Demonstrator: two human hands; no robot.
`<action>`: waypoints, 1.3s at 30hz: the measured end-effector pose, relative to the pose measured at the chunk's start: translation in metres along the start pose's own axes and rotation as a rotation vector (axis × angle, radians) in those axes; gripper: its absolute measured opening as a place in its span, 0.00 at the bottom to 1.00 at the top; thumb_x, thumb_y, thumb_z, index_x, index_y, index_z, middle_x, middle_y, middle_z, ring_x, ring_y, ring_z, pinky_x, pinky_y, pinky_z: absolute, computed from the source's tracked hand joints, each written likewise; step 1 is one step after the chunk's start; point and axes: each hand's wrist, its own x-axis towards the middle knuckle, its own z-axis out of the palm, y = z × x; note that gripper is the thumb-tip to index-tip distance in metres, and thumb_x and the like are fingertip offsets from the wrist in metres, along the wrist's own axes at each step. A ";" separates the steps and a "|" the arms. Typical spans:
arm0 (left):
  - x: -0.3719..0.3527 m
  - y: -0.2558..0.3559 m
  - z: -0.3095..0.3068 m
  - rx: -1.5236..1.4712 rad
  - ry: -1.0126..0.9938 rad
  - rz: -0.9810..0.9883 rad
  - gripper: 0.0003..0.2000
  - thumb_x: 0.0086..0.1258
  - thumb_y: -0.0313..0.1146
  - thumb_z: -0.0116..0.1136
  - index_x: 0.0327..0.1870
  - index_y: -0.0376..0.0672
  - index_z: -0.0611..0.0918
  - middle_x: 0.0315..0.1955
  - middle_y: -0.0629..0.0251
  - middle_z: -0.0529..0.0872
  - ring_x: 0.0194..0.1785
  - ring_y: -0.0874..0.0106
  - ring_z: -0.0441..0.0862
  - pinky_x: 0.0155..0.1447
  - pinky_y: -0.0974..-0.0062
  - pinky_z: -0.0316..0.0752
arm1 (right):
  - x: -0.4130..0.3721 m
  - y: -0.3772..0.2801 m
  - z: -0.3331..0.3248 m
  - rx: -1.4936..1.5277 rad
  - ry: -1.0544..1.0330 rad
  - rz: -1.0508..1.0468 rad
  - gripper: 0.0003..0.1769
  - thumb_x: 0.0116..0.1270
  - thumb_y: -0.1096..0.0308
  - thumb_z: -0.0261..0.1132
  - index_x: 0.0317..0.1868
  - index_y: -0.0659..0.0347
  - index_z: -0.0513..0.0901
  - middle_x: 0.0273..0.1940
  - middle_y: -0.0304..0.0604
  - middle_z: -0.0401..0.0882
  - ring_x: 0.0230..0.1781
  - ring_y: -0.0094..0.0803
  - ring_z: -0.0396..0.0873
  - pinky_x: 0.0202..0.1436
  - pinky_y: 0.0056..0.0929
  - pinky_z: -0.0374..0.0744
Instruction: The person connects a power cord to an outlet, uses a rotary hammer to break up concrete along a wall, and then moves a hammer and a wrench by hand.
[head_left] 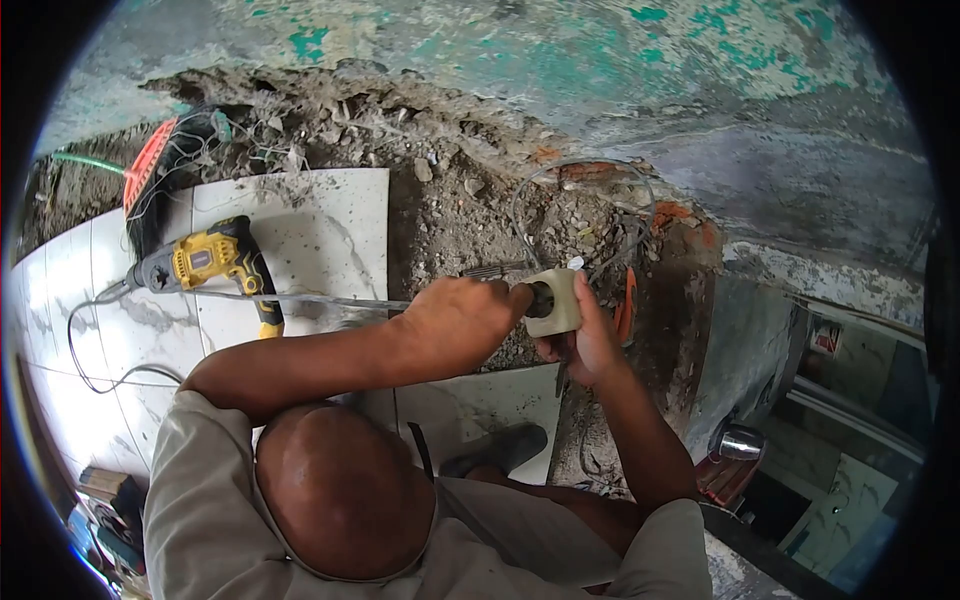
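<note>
My left hand (460,320) is closed round a dark plug (540,299) at the face of a pale socket box (562,303); its fingers hide part of the plug. A grey cable (350,301) runs leftward from this hand. The pale box sits in my right hand (596,340), whose thumb lies along its right side and whose fingers curl beneath. Behind the box, a thin cable loop (514,210) lies over the rubble. On the white tiles at the left rests a yellow and black power drill (205,257), apart from both hands.
Loose rubble (450,215) lines the base of the peeling wall (450,50). An orange-backed brush (152,165) stands at the upper left. Another orange object (626,308) lies right of the box. A shoe (510,450) rests below. A metal container (742,442) stands at the lower right.
</note>
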 end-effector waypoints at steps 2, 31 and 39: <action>-0.001 0.000 0.000 -0.007 0.007 0.000 0.11 0.58 0.25 0.54 0.42 0.33 0.74 0.26 0.54 0.82 0.26 0.58 0.84 0.27 0.63 0.78 | 0.002 0.000 -0.001 -0.046 -0.012 -0.007 0.34 0.74 0.35 0.38 0.51 0.56 0.76 0.25 0.38 0.78 0.18 0.23 0.74 0.19 0.21 0.69; -0.001 -0.003 -0.004 0.095 0.087 0.071 0.19 0.56 0.24 0.58 0.51 0.33 0.75 0.25 0.59 0.79 0.22 0.62 0.81 0.24 0.66 0.75 | 0.011 -0.003 -0.001 -0.090 -0.079 -0.042 0.34 0.74 0.36 0.38 0.45 0.59 0.77 0.25 0.38 0.78 0.16 0.22 0.74 0.15 0.20 0.70; 0.000 0.000 -0.009 0.097 0.063 0.065 0.19 0.54 0.24 0.57 0.49 0.33 0.76 0.27 0.59 0.78 0.23 0.63 0.80 0.24 0.67 0.76 | 0.016 0.001 -0.003 -0.111 -0.098 -0.133 0.34 0.75 0.37 0.37 0.46 0.59 0.78 0.23 0.37 0.78 0.16 0.21 0.75 0.17 0.19 0.70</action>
